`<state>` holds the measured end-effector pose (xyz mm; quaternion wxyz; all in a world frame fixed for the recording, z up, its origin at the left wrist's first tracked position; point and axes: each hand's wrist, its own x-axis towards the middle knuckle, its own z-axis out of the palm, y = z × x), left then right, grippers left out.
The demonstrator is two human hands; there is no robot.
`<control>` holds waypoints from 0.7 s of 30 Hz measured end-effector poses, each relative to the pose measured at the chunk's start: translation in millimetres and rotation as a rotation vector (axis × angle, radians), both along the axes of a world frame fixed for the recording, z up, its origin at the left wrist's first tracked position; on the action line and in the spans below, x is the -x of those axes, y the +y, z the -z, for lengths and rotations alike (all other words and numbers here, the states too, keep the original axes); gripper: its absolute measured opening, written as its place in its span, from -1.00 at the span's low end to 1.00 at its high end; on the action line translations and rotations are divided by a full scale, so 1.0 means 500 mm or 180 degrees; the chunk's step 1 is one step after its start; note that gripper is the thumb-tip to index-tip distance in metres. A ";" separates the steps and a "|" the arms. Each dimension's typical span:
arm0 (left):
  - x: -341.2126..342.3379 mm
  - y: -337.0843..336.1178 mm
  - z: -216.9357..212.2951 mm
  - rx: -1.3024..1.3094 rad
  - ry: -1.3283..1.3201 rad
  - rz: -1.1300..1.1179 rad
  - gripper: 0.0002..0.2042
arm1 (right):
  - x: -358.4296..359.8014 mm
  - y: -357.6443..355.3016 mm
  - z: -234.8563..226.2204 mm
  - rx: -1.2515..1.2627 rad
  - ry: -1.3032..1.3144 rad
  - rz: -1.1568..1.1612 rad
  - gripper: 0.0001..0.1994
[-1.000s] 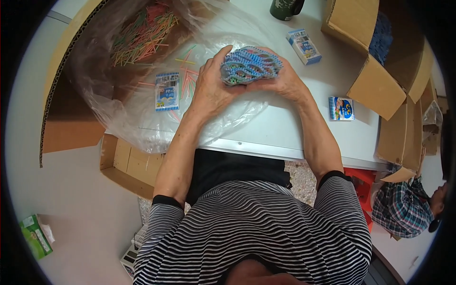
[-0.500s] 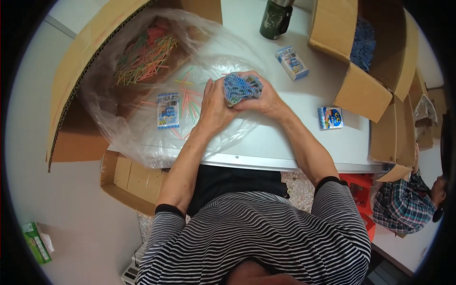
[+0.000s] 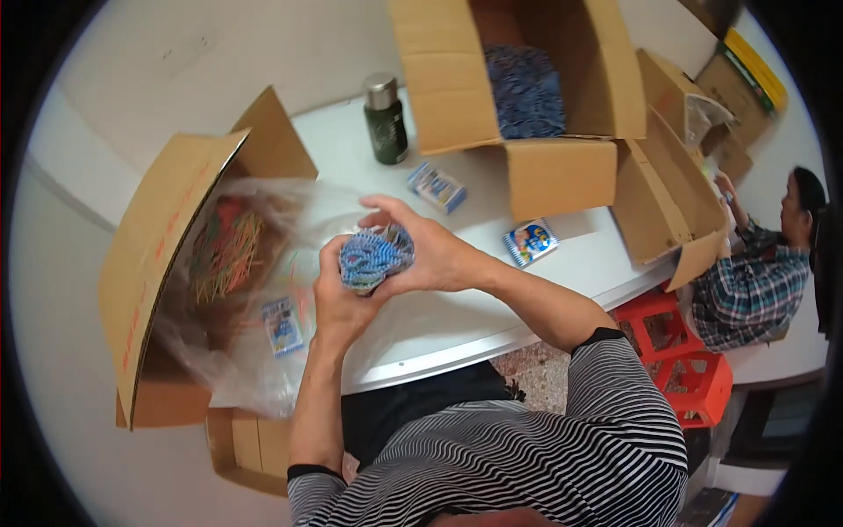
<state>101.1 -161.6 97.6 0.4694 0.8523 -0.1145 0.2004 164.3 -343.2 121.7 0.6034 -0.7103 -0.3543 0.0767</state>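
Observation:
Both my hands are closed around one bundle of blue and multicoloured thin sticks (image 3: 376, 256), held above the white table (image 3: 465, 316). My left hand (image 3: 338, 294) cups it from below and the left side. My right hand (image 3: 428, 249) wraps over it from the right, fingers curled on top. Left of my hands a clear plastic bag (image 3: 263, 290) spills out of an open cardboard box (image 3: 167, 255) that holds loose coloured sticks (image 3: 224, 250). A small blue packet (image 3: 283, 326) lies inside the bag.
Two small blue packets (image 3: 436, 187) (image 3: 530, 241) lie on the table. A dark green bottle (image 3: 385, 120) stands at the back. A large open box (image 3: 527, 97) holds blue bundles. More cartons (image 3: 676, 184) stand right, above red stools (image 3: 685, 360). Another person (image 3: 755, 263) sits at far right.
The view has tilted up and right, so the far box and the seated person now show. My hands have lifted the bundle off the bag and squeezed it tighter.

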 end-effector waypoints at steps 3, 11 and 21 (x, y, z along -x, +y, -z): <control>-0.011 -0.037 -0.024 0.0054 0.0131 0.0244 -0.07 | 0.025 -0.033 -0.071 0.0633 -0.0258 -0.0255 -0.08; -0.045 -0.147 -0.090 0.0190 0.0586 0.0540 0.25 | 0.040 -0.141 -0.116 0.0724 -0.0181 0.0208 -0.17; -0.144 -0.303 -0.151 -0.0255 -0.0387 0.0889 0.29 | -0.013 -0.305 -0.209 0.0906 -0.0448 0.0502 -0.38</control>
